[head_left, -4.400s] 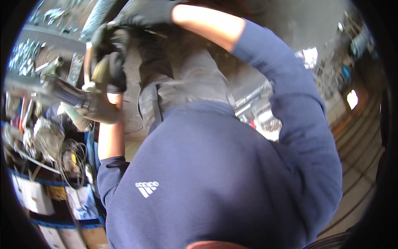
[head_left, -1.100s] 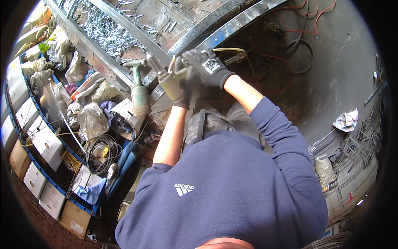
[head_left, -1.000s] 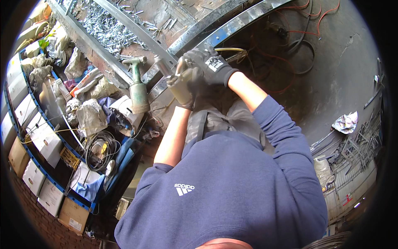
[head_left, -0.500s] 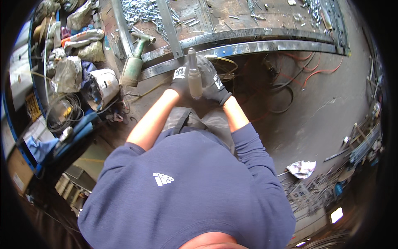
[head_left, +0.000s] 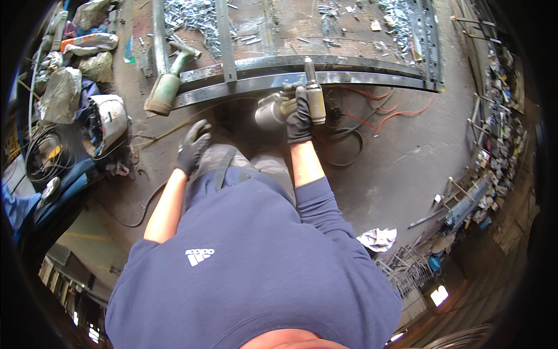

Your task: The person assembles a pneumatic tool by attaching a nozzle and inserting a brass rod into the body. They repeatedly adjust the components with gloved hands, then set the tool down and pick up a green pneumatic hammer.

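While left hand (head_left: 193, 148) hangs half-uncurled near trousers (head_left: 274, 168), right hand (head_left: 300, 121) grips pale tool (head_left: 315, 103).

One piece of lettering stands out: a single short word in white print (head_left: 200, 252) with a white emblem of slanted bars (head_left: 200, 259), on the chest of the person's dark blue, long-sleeved cloth sweatshirt (head_left: 253, 285), left of its middle. Seen from above, the word is upside down and lies on the far side of the bars. On the right, a crumpled white sheet (head_left: 378, 239) bears coloured patches, too small to tell as lettering or pattern.
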`<action>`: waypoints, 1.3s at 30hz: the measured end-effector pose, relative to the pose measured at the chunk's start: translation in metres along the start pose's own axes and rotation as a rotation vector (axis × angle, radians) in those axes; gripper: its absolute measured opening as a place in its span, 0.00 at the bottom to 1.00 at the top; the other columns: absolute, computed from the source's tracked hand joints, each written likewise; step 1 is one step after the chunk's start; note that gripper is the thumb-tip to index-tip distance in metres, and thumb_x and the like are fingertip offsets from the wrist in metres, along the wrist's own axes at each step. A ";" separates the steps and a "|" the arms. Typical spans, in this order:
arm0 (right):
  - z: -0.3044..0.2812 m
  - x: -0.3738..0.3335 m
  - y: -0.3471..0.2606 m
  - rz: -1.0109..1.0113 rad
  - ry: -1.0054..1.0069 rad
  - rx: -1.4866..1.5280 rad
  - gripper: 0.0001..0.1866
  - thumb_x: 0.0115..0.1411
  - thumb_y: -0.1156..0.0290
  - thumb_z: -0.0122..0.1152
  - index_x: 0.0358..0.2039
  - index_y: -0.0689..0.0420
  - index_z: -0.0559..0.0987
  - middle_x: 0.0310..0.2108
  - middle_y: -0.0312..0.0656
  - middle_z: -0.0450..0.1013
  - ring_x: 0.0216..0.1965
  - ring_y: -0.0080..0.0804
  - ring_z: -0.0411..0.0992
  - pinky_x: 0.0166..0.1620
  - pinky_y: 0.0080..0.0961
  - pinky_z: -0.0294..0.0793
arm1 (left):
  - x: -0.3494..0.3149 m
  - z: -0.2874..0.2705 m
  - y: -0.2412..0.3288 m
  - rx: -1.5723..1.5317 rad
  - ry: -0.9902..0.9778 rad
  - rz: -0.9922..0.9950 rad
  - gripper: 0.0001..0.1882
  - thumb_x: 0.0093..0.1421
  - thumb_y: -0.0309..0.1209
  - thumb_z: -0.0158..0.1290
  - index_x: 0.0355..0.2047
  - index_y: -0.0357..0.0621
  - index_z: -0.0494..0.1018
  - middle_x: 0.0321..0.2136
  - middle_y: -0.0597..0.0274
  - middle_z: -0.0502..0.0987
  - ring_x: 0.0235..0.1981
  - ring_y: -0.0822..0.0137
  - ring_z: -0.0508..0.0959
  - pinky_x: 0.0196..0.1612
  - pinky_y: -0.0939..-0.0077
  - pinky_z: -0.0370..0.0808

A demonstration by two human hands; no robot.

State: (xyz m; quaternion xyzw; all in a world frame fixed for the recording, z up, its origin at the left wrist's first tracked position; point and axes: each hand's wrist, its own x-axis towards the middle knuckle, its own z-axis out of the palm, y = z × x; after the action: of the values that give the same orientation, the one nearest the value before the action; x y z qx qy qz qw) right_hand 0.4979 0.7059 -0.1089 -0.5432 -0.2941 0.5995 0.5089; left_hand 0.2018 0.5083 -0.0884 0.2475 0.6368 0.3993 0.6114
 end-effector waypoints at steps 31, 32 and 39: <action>-0.079 -0.027 -0.071 0.217 0.061 -0.226 0.11 0.70 0.59 0.70 0.41 0.53 0.82 0.30 0.33 0.80 0.32 0.24 0.77 0.36 0.27 0.78 | -0.041 -0.113 -0.120 0.234 0.272 -0.097 0.26 0.69 0.29 0.63 0.64 0.34 0.73 0.53 0.55 0.83 0.53 0.68 0.83 0.59 0.71 0.78; -0.079 -0.026 -0.071 0.159 0.013 -0.309 0.11 0.70 0.60 0.69 0.43 0.54 0.83 0.32 0.34 0.81 0.34 0.25 0.78 0.39 0.27 0.79 | -0.041 -0.112 -0.118 0.232 0.261 -0.058 0.26 0.69 0.29 0.63 0.64 0.34 0.73 0.53 0.55 0.83 0.53 0.68 0.82 0.59 0.71 0.78; -0.078 -0.027 -0.074 -0.049 0.002 -0.207 0.10 0.73 0.62 0.64 0.44 0.55 0.82 0.40 0.38 0.82 0.41 0.29 0.79 0.49 0.33 0.80 | -0.043 -0.110 -0.107 0.349 0.269 -0.095 0.28 0.69 0.36 0.64 0.66 0.37 0.73 0.53 0.56 0.83 0.54 0.66 0.82 0.60 0.69 0.78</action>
State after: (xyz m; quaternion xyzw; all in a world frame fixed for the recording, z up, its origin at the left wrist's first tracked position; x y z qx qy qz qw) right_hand 0.5907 0.6879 -0.0511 -0.5860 -0.3673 0.5528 0.4649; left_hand 0.1184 0.3910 -0.1571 0.2637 0.7829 0.2834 0.4871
